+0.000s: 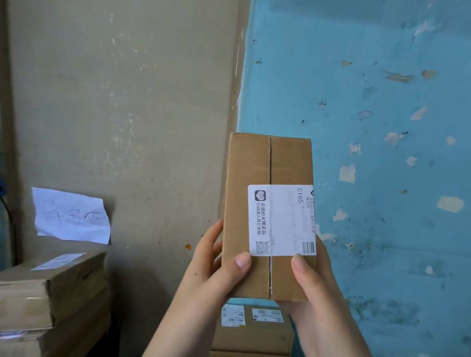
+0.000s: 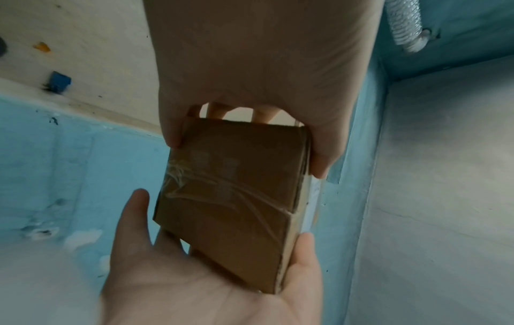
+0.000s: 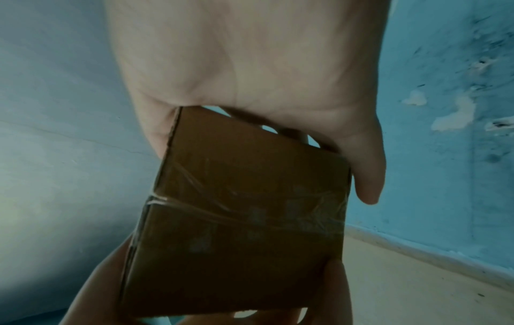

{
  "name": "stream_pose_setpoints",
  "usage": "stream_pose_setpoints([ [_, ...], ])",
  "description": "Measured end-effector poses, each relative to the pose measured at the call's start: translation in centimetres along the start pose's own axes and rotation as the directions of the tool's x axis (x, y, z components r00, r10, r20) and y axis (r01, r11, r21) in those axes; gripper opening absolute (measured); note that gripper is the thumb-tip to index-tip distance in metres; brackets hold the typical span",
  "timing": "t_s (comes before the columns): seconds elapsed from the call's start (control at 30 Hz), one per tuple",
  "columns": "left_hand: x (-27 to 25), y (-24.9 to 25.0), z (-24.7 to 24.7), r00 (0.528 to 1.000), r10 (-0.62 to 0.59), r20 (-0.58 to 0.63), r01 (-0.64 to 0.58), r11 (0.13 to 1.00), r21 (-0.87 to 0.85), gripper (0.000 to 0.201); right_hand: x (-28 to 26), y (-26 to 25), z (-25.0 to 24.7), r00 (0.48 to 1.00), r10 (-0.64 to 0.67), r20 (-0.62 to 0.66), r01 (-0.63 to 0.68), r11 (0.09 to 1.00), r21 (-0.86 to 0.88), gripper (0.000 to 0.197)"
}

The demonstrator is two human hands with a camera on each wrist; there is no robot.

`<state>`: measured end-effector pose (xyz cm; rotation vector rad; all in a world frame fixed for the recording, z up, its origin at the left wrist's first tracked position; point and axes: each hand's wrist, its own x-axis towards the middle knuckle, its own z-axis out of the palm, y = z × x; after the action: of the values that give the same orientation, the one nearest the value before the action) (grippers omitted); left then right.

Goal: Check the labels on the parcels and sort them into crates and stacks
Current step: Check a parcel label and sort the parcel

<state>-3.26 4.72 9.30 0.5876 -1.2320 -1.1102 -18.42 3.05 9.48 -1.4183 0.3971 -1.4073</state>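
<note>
Both my hands, left hand (image 1: pixel 205 274) and right hand (image 1: pixel 314 299), fingers clamped on 1 parcel (image 1: pixel 265 211), label (image 1: pixel 281 220) readable, maybe C185; stacks (image 1: pixel 41 297) started, this one unsorted

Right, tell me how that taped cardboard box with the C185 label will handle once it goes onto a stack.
The cardboard box looks stiff: its edges stay square between the left hand and right hand. Probably light, since it is held upright by its lower end alone. The clear tape may be a little slick, and laid flat it should sit steadier than on end.
</note>
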Motion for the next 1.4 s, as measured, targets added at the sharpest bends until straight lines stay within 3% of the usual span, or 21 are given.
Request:
stream_pose_setpoints([
  [0.13,-0.1,0.0,-0.1,1.0,-0.001,-0.012,0.001,1.0,0.011,0.087,0.0,0.0,0.2,1.0,-0.026,-0.014,0.025,0.997,-0.067,0.079],
  [0.27,-0.3,0.1,-0.2,1.0,-0.002,-0.014,0.002,1.0,0.027,0.084,0.0,-0.1,0.5,0.995,-0.084,-0.061,0.075,0.987,-0.14,0.053],
  [0.43,-0.6,0.1,-0.3,1.0,0.005,-0.012,-0.004,0.999,0.05,0.082,-0.3,-0.2,1.0,0.994,-0.083,-0.074,0.072,0.987,-0.142,0.049],
  [0.5,-0.7,0.1,-0.2,1.0,0.005,-0.021,-0.003,0.998,0.065,0.083,-0.4,-0.1,1.1,0.994,-0.071,-0.088,0.057,0.986,-0.154,0.054],
  [0.63,-0.9,-0.2,-0.3,0.999,-0.012,-0.048,0.014,0.998,0.059,0.085,-0.6,0.1,1.1,0.993,-0.005,-0.121,-0.014,0.988,-0.156,0.091],
  [0.73,-1.0,-0.3,-0.3,0.997,-0.026,-0.077,0.029,0.999,0.035,0.081,-0.6,0.1,1.0,0.989,0.038,-0.141,-0.061,0.984,-0.167,0.096],
  [0.87,-0.9,-0.2,-0.4,0.989,-0.064,-0.135,0.067,0.998,0.018,0.062,-0.6,-0.1,0.8,0.974,0.097,-0.204,-0.137,0.971,-0.195,0.072],
  [0.97,-0.7,0.2,-0.5,0.986,-0.098,-0.136,0.109,0.991,0.078,0.075,0.0,-0.4,0.4,0.916,0.208,-0.344,-0.268,0.954,-0.137,0.056],
  [1.07,-0.8,0.3,-0.5,0.982,-0.078,-0.174,0.101,0.987,0.127,0.077,0.2,-0.6,0.3,0.886,0.228,-0.405,-0.329,0.923,-0.2,0.048],
  [1.23,-1.2,0.0,-0.9,0.984,-0.033,-0.174,0.078,0.963,0.257,0.086,-0.1,-0.4,0.0,0.861,0.251,-0.442,-0.395,0.877,-0.272,0.067],
  [1.33,-0.9,-0.3,-1.2,0.974,0.02,-0.225,0.065,0.929,0.365,0.094,-0.6,-0.1,-0.3,0.888,0.244,-0.39,-0.368,0.885,-0.285,0.088],
  [1.4,-0.8,-0.7,-1.2,0.969,0.024,-0.245,0.071,0.926,0.371,0.096,-0.8,0.1,-0.4,0.923,0.2,-0.328,-0.312,0.889,-0.336,0.091],
])
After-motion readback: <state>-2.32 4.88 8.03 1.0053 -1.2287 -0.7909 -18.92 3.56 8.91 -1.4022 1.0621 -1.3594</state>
